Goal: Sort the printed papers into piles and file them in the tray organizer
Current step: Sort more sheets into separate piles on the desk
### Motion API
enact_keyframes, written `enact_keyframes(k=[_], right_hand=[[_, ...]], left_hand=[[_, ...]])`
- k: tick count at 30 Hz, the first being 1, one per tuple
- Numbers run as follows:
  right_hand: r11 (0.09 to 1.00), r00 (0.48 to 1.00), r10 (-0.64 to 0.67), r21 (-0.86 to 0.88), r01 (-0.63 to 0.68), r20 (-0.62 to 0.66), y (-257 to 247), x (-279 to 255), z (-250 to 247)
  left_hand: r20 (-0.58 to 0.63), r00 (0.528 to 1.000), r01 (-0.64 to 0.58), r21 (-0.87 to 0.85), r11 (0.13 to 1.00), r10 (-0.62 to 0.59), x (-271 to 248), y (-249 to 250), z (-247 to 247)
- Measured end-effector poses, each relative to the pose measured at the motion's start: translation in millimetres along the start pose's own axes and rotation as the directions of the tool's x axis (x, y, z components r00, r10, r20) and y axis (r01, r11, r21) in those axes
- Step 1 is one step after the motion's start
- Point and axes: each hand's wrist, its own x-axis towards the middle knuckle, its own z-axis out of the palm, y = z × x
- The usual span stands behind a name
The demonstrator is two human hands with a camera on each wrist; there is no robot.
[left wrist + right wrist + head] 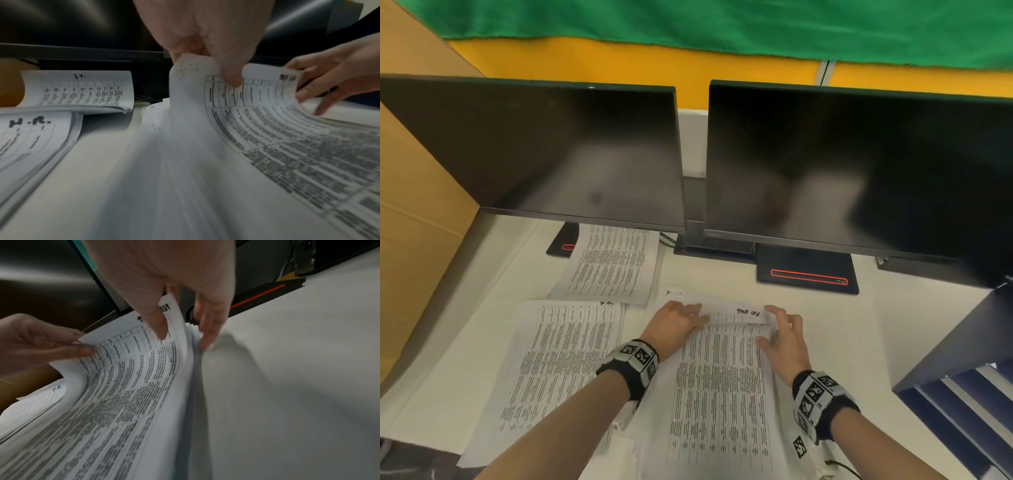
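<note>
The left hand (677,320) pinches the far edge of the top sheet (722,377) of the near stack, thumb on top; the right hand (784,334) pinches the far right corner, lifting it off the stack (195,369) beneath. Sorting looks partly done: a pile marked "H.R." (561,359) lies on the counter (825,325) to the left, and another pile (609,263) sits farther off, its far end under the left monitor (534,150). The thick stack under the hands is still unsorted, and I judge nothing from these piles is filed yet. The organizer (962,377) stands at the right; its trays already hold some pale sheets. The monitor bases (806,272) crowd the far counter.
</note>
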Motion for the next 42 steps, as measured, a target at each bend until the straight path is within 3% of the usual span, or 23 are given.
enact_keyframes(k=[3,6,8,10,13,15,17,22,26,31,35,37,39,42], right_hand=[[0.992,0.991,-0.125,-0.026,0.124,-0.047,4.5,-0.8,0.3],[0.984,0.987,-0.159,-0.08,0.158,-0.005,9.9,-0.7,2.1],[0.982,0.986,-0.165,-0.093,0.167,0.036,10.8,-1.3,1.9],[0.976,0.979,-0.187,-0.095,0.195,0.084,11.2,-2.8,0.8],[0.971,0.962,-0.23,-0.027,0.236,0.15,12.3,-6.9,-0.9],[0.972,0.957,-0.232,0.011,0.234,0.173,11.8,-9.4,-0.6],[0.975,0.959,-0.22,0.03,0.219,0.176,11.0,-11.1,0.9],[0.99,0.978,-0.14,0.04,0.136,0.154,6.8,-10.5,2.3],[0.985,0.983,-0.16,-0.046,0.164,0.091,6.9,-7.0,5.0],[0.969,0.977,-0.209,-0.122,0.214,0.051,11.3,-5.6,7.8],[0.959,0.967,-0.236,-0.14,0.248,0.096,10.9,-6.4,8.8],[0.952,0.962,-0.249,-0.154,0.264,0.109,11.4,-8.3,8.1],[0.948,0.958,-0.259,-0.157,0.276,0.122,11.7,-10.4,6.8],[0.945,0.952,-0.271,-0.151,0.292,0.144,11.1,-13.4,4.9]], left_hand=[[0.075,0.997,0.011,-0.141,0.99,-0.001,-8.9,3.4,0.5],[0.25,0.956,0.246,-0.395,0.885,-0.154,-6.1,6.3,-6.4],[0.223,0.924,0.382,-0.503,0.775,-0.311,3.1,4.5,-15.9],[0.204,0.893,0.448,-0.497,0.743,-0.402,10.3,-10.2,-19.3],[0.359,0.847,0.524,-0.438,0.73,-0.392,10.9,-37.7,-24.7],[0.468,0.818,0.532,-0.393,0.75,-0.335,8.7,-46.3,-29.8],[0.485,0.821,0.489,-0.323,0.81,-0.302,8.5,-45.6,-32.8],[0.35,0.883,0.409,-0.245,0.879,-0.313,6.1,-38.0,-29.9],[0.282,0.918,0.338,-0.193,0.921,-0.278,-1.4,-35.6,-29.9],[0.169,0.967,0.244,-0.38,0.892,-0.192,-13.6,-39.6,-26.6],[0.335,0.929,0.301,-0.436,0.848,-0.158,-16.5,-38.0,-29.8],[0.37,0.908,0.366,-0.465,0.806,-0.198,-13.4,-36.2,-32.2],[0.383,0.868,0.478,-0.472,0.741,-0.316,-8.0,-37.1,-34.1],[0.41,0.832,0.526,-0.368,0.767,-0.374,-0.3,-37.8,-32.6]])
